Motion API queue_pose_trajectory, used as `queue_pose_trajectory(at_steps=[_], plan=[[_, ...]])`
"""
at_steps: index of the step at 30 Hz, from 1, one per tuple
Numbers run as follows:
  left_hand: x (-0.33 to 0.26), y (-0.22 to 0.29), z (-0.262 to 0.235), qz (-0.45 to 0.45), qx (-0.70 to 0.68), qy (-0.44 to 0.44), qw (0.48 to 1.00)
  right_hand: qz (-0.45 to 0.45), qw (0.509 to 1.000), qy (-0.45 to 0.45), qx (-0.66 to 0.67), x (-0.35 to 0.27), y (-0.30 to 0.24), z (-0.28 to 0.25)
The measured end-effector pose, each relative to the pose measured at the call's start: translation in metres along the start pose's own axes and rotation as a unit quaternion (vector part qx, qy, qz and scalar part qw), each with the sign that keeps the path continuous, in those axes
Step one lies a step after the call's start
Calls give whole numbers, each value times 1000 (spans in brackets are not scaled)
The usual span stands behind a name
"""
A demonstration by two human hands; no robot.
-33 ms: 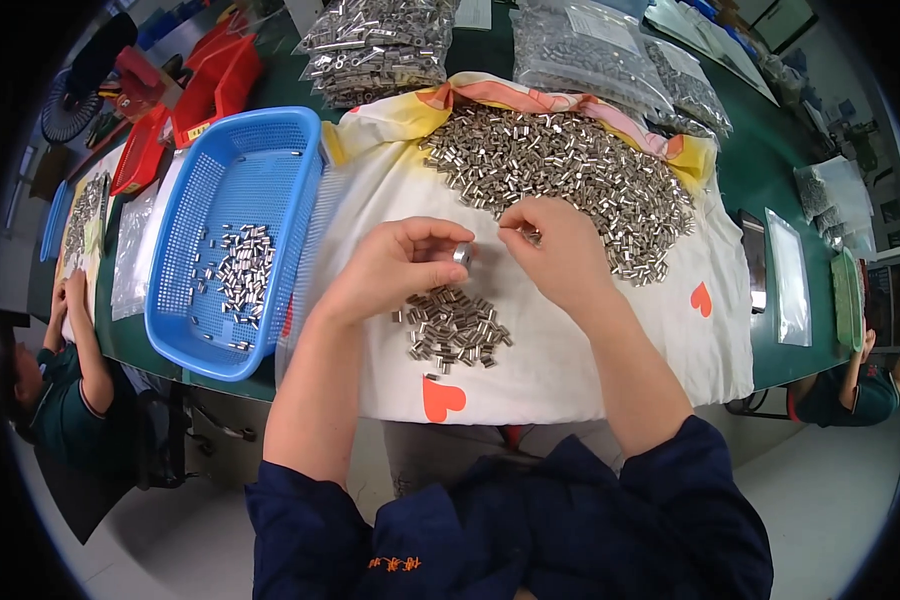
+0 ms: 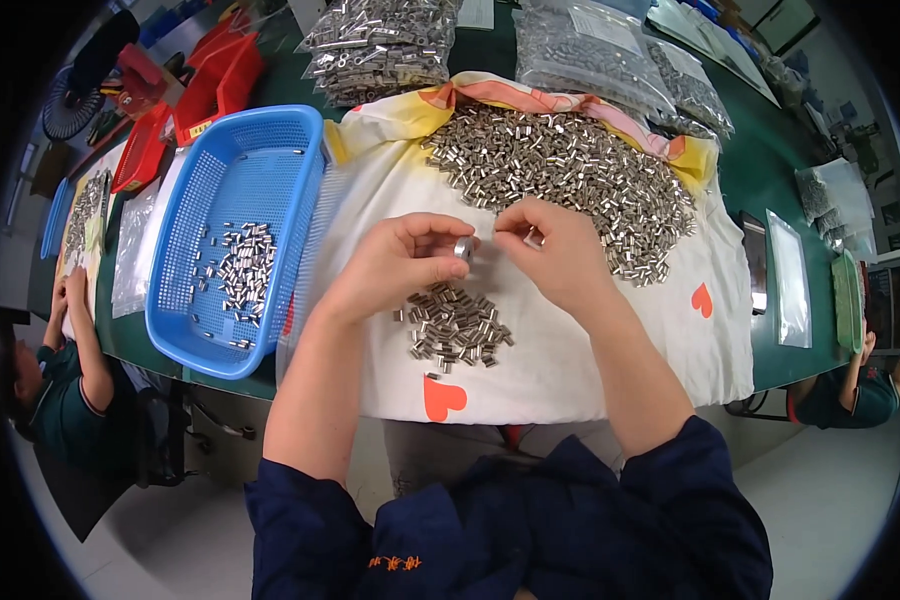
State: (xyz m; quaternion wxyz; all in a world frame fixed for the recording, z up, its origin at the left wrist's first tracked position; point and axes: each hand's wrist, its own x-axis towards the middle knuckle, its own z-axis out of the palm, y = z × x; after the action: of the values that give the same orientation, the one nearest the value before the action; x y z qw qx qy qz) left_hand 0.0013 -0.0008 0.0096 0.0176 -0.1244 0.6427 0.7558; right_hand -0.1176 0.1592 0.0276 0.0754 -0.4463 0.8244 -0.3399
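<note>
Between the thumb and fingers of my left hand (image 2: 400, 255) is a short, round silver metal piece, like a ring (image 2: 463, 248). Close to its right, my right hand (image 2: 555, 248) is closed in a pinch. A small shiny metal cylinder (image 2: 534, 237) shows under its curled fingers; what the fingertips themselves grip is hidden. Just below my left hand lies a small heap of metal cylinders (image 2: 455, 328) on a white cloth (image 2: 550, 370) with red hearts. Beyond my right hand spreads a much larger pile of the same cylinders (image 2: 570, 160).
A blue plastic basket (image 2: 185, 250) with several cylinders inside stands at left. Bags of metal parts (image 2: 375, 50) and more bags (image 2: 595, 60) line the back. Red bins (image 2: 215, 85) sit at far left. A person (image 2: 80, 390) works at left, another (image 2: 850, 390) at right.
My right hand has shifted very slightly to the left, nearer the ring. The ring in my left hand has turned and moved a little upward.
</note>
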Motion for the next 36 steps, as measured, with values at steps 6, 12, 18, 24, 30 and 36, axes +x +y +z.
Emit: queue_pose_trajectory(at_steps=[6,12,18,24,30,36], plan=[[3,-2,0,20,-45,12,999,-17,980,-2,197,-6,-7,8],[6,-7,3,31,-30,31,999,-78,989,56,114,-9,-8,17],[2,-3,2,32,-26,33,999,-113,987,57,95,-9,-4,14],[-2,-2,-2,7,-6,-19,1000,-14,984,-57,169,-4,-4,1],[-3,1,1,-16,67,-46,997,-114,986,106,-65,9,32,12],[-2,-1,-1,-15,70,-44,996,-110,975,84,-176,6,29,23]])
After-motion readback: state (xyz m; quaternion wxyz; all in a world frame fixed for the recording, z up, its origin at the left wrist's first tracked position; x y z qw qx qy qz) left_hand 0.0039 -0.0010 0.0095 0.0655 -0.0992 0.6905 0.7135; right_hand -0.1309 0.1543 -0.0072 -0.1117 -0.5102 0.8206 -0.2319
